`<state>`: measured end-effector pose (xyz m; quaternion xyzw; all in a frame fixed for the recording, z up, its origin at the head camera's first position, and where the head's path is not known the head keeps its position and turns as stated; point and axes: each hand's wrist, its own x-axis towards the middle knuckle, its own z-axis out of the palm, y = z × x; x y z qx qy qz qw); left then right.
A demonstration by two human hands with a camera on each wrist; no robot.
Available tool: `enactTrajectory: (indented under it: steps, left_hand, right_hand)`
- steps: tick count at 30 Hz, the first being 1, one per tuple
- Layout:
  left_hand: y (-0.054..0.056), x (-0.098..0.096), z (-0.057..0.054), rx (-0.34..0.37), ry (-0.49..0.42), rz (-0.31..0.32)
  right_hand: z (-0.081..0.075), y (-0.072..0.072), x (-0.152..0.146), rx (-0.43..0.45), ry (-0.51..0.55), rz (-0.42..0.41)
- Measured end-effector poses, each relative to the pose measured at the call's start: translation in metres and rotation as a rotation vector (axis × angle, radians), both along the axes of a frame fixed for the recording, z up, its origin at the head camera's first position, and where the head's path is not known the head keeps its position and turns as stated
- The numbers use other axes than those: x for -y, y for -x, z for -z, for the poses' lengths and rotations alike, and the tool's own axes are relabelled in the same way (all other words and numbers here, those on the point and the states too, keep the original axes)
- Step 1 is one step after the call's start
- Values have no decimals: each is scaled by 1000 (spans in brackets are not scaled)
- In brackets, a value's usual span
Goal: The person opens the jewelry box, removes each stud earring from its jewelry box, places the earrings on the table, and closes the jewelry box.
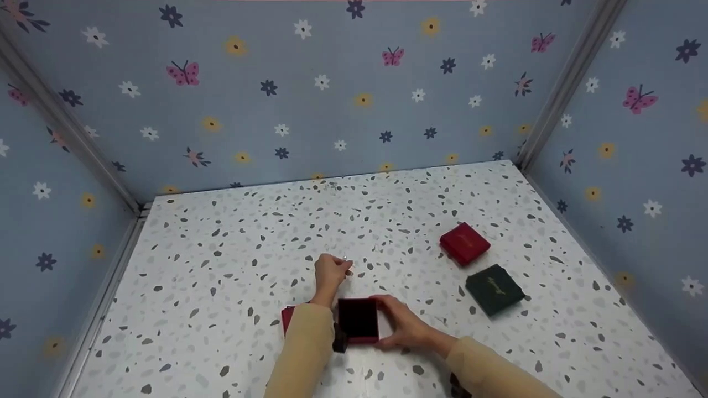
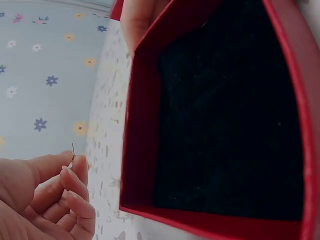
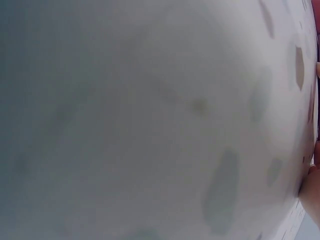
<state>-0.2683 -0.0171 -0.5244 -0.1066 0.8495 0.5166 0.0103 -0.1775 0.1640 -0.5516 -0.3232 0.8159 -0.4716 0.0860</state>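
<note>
My left hand (image 1: 330,272) pinches a tiny item between thumb and fingertips, just beyond the box. In the left wrist view a thin, wire-like pin (image 2: 73,149) sticks up from those fingertips; the rest of it is hidden, so its kind is unclear. A lidless red box (image 1: 359,340) with a dark lining (image 2: 230,125) lies on the table in front of me. My right hand (image 1: 406,326) grips this box by its right side, thumb at the near corner and fingers at the far one. Only a sliver of that hand (image 3: 311,192) shows in the right wrist view.
A red piece (image 1: 287,318), mostly covered by my left sleeve, lies left of the box. To the right sit a closed red box (image 1: 464,244) and a dark green box (image 1: 494,290). Flowered panels (image 1: 332,110) border the speckled table (image 1: 232,249).
</note>
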Motion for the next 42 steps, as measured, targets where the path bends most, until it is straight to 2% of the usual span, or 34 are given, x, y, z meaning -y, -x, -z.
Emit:
enactTrajectory:
  steps: [3, 12, 17, 21, 29, 37, 42]
  left_hand:
    - [2, -1, 2, 28, 21, -27]
    - [9, -6, 4, 133, 168, -100]
    - [11, -7, 5, 180, 210, -96]
    - [10, -7, 7, 168, 240, -83]
    - [10, -7, 9, 129, 274, -75]
    - [12, -9, 10, 128, 313, -80]
    - [12, -8, 11, 142, 304, -81]
  right_hand:
    - [-1, 0, 0, 14, -13, 5]
    - [-2, 0, 0, 9, 4, -3]
    - [-1, 0, 0, -18, 15, -10]
    - [4, 2, 0, -7, 13, -5]
    - [32, 12, -4, -4, -77, 51]
    - [36, 14, -6, -9, -65, 42]
    - [33, 13, -6, -31, -71, 35]
